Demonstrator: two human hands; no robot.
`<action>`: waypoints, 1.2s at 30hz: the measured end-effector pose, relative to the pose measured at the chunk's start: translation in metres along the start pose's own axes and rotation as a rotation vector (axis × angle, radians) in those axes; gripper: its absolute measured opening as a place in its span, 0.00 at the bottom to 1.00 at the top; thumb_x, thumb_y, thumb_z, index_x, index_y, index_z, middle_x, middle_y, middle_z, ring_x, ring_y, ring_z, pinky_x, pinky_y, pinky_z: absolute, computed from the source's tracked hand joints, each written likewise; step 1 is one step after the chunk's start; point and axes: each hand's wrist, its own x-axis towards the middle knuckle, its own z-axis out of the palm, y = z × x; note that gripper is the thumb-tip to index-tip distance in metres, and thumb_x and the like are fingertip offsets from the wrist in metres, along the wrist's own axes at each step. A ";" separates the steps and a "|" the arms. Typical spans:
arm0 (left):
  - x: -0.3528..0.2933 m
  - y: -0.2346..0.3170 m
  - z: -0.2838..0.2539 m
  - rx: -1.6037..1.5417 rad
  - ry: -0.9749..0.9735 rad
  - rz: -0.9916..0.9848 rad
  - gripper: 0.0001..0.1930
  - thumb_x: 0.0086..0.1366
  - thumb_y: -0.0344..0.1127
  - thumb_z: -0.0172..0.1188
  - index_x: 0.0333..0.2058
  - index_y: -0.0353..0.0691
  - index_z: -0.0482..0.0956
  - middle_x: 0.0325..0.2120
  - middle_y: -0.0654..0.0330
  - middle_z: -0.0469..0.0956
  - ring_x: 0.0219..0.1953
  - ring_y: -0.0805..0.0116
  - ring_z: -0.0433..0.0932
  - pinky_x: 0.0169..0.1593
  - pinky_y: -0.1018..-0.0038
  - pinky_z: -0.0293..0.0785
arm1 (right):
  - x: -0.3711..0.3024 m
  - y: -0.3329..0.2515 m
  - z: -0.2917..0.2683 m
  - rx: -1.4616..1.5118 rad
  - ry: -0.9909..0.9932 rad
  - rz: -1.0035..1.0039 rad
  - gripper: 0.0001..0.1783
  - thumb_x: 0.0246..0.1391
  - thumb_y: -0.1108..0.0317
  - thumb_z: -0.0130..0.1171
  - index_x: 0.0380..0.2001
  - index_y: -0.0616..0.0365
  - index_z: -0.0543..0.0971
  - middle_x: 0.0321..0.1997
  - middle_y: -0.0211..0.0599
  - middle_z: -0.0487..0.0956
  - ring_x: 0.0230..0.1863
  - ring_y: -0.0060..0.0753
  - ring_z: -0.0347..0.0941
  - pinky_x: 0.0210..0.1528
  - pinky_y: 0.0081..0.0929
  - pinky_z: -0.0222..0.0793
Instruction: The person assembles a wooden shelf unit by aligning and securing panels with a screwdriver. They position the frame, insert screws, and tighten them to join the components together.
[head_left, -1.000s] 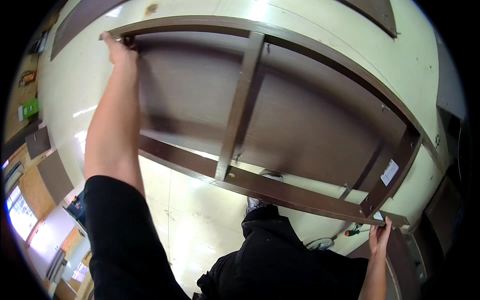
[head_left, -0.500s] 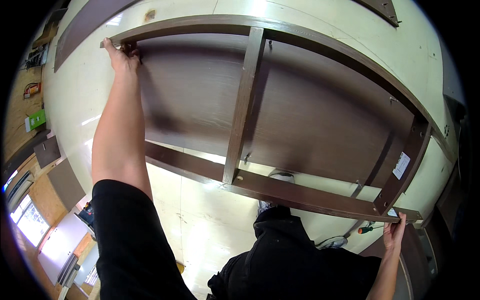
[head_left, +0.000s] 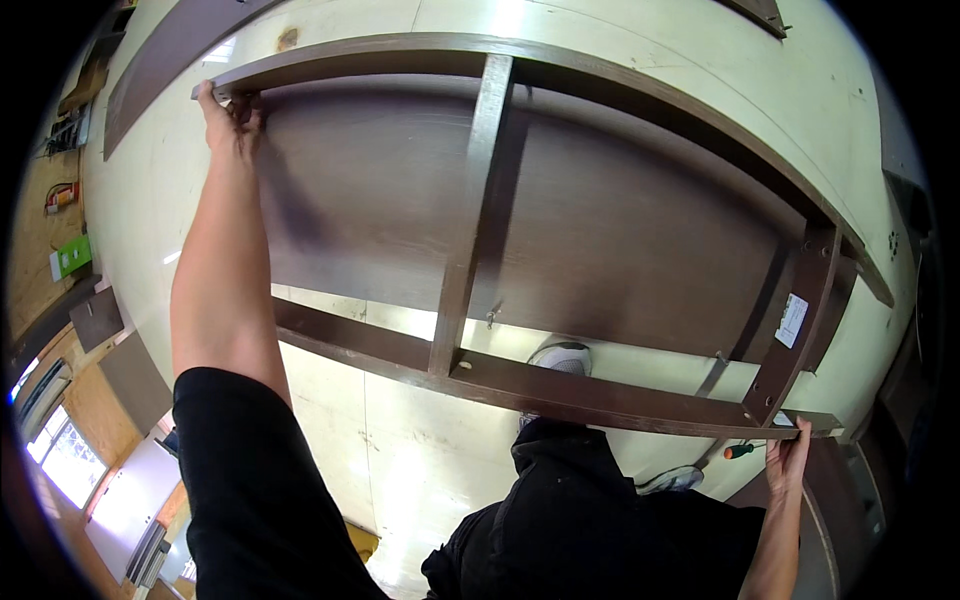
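Observation:
Both my hands carry a dark brown wooden frame (head_left: pixel 468 220) with long rails, a crossbar in the middle and an end piece at the right. My left hand (head_left: pixel 232 122) is closed round the far rail's left end. At the near right corner, the fingers of my right hand (head_left: pixel 788 462) grip the near rail's end. Beneath the frame lies a flat brown panel (head_left: pixel 630 220), with a metal connector pin (head_left: pixel 491 319) upright near its near edge and another pin (head_left: pixel 721 358) farther right. A white label (head_left: pixel 791 320) is stuck on the end piece.
My shoe (head_left: pixel 562 358) is beside the panel's near edge. A screwdriver (head_left: pixel 740 451) with a green and orange handle lies near my right hand. Another brown board (head_left: pixel 165 75) lies at the far left, and part of one (head_left: pixel 760 14) at the far right.
The frame has shifted left over the panel with both hands on it. The panel's right end now shows past the end piece, and the far pins are covered by the frame.

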 end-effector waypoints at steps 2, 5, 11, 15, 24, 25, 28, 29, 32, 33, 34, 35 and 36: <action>0.009 0.003 -0.004 -0.003 -0.034 -0.051 0.36 0.57 0.58 0.63 0.51 0.33 0.62 0.35 0.50 0.70 0.35 0.55 0.75 0.34 0.65 0.77 | 0.004 0.000 -0.006 0.035 -0.015 -0.024 0.17 0.56 0.62 0.59 0.44 0.59 0.70 0.44 0.36 0.77 0.45 0.30 0.77 0.50 0.26 0.77; 0.020 0.003 -0.013 0.000 -0.063 -0.077 0.35 0.58 0.60 0.60 0.51 0.37 0.63 0.36 0.49 0.69 0.35 0.54 0.75 0.31 0.67 0.73 | 0.007 0.001 -0.004 0.037 -0.025 -0.047 0.18 0.56 0.61 0.59 0.45 0.59 0.71 0.45 0.35 0.77 0.45 0.29 0.76 0.50 0.26 0.77; 0.003 -0.009 0.000 -0.078 -0.006 0.022 0.33 0.58 0.59 0.60 0.51 0.39 0.64 0.37 0.49 0.70 0.33 0.55 0.73 0.24 0.70 0.63 | 0.013 0.000 -0.022 0.015 -0.076 -0.014 0.19 0.56 0.60 0.58 0.46 0.60 0.71 0.47 0.38 0.77 0.47 0.32 0.76 0.51 0.27 0.77; -0.016 -0.010 0.008 -0.080 0.067 0.092 0.33 0.58 0.59 0.61 0.50 0.38 0.64 0.36 0.51 0.71 0.32 0.55 0.72 0.24 0.70 0.60 | 0.008 0.000 -0.017 0.015 -0.058 0.005 0.19 0.56 0.60 0.58 0.47 0.60 0.71 0.48 0.38 0.77 0.48 0.32 0.76 0.52 0.28 0.77; -0.002 -0.012 -0.004 -0.048 -0.024 0.061 0.33 0.58 0.57 0.61 0.51 0.36 0.64 0.37 0.51 0.75 0.34 0.52 0.76 0.24 0.73 0.57 | 0.009 0.003 -0.014 0.008 -0.078 -0.004 0.21 0.56 0.60 0.59 0.47 0.61 0.70 0.47 0.39 0.77 0.47 0.31 0.76 0.51 0.26 0.77; -0.008 -0.014 -0.001 -0.043 0.002 0.076 0.33 0.58 0.57 0.61 0.51 0.36 0.64 0.37 0.51 0.75 0.34 0.52 0.77 0.23 0.73 0.57 | 0.007 0.002 -0.012 0.002 -0.078 -0.011 0.21 0.56 0.60 0.59 0.47 0.62 0.70 0.47 0.39 0.77 0.47 0.31 0.76 0.51 0.26 0.77; -0.011 -0.010 -0.003 -0.039 0.000 0.098 0.33 0.59 0.56 0.60 0.51 0.34 0.64 0.38 0.50 0.76 0.34 0.52 0.79 0.21 0.74 0.56 | 0.010 0.002 -0.013 0.000 -0.047 -0.017 0.22 0.56 0.60 0.59 0.48 0.62 0.70 0.48 0.39 0.76 0.48 0.31 0.76 0.51 0.27 0.77; -0.013 -0.010 -0.002 -0.040 0.014 0.101 0.33 0.59 0.56 0.59 0.51 0.33 0.64 0.37 0.50 0.77 0.34 0.52 0.79 0.20 0.74 0.56 | 0.012 0.002 -0.015 0.001 -0.032 -0.016 0.22 0.56 0.60 0.59 0.48 0.62 0.69 0.48 0.38 0.76 0.48 0.31 0.76 0.51 0.27 0.77; -0.016 -0.012 0.002 -0.051 0.036 0.106 0.33 0.60 0.55 0.58 0.51 0.32 0.64 0.37 0.49 0.77 0.34 0.53 0.80 0.19 0.75 0.57 | 0.013 -0.003 -0.026 0.007 -0.062 -0.024 0.21 0.56 0.60 0.59 0.48 0.59 0.70 0.49 0.38 0.76 0.50 0.33 0.75 0.54 0.29 0.75; -0.018 -0.012 0.001 -0.056 0.029 0.105 0.32 0.61 0.55 0.58 0.51 0.31 0.64 0.36 0.49 0.77 0.33 0.53 0.80 0.18 0.75 0.57 | 0.014 -0.002 -0.027 0.007 -0.067 -0.044 0.21 0.56 0.60 0.59 0.48 0.59 0.70 0.49 0.38 0.76 0.50 0.33 0.75 0.54 0.29 0.75; -0.020 -0.013 0.003 -0.057 0.021 0.104 0.32 0.61 0.55 0.58 0.50 0.31 0.64 0.36 0.50 0.77 0.33 0.53 0.80 0.18 0.75 0.57 | 0.018 -0.001 -0.031 0.011 -0.080 -0.041 0.21 0.56 0.60 0.59 0.48 0.59 0.70 0.49 0.38 0.76 0.50 0.33 0.75 0.54 0.29 0.75; -0.023 -0.014 0.005 -0.051 0.029 0.101 0.32 0.61 0.55 0.58 0.50 0.32 0.65 0.36 0.50 0.77 0.32 0.54 0.80 0.18 0.75 0.58 | 0.022 -0.001 -0.036 0.014 -0.093 -0.038 0.21 0.56 0.60 0.59 0.48 0.60 0.70 0.49 0.39 0.76 0.50 0.33 0.75 0.54 0.29 0.75; -0.025 -0.016 0.007 -0.047 0.037 0.096 0.31 0.61 0.55 0.58 0.49 0.33 0.65 0.37 0.51 0.77 0.31 0.56 0.79 0.18 0.75 0.58 | 0.025 -0.001 -0.040 0.016 -0.104 -0.037 0.21 0.56 0.60 0.59 0.48 0.60 0.70 0.49 0.39 0.76 0.50 0.33 0.75 0.54 0.29 0.75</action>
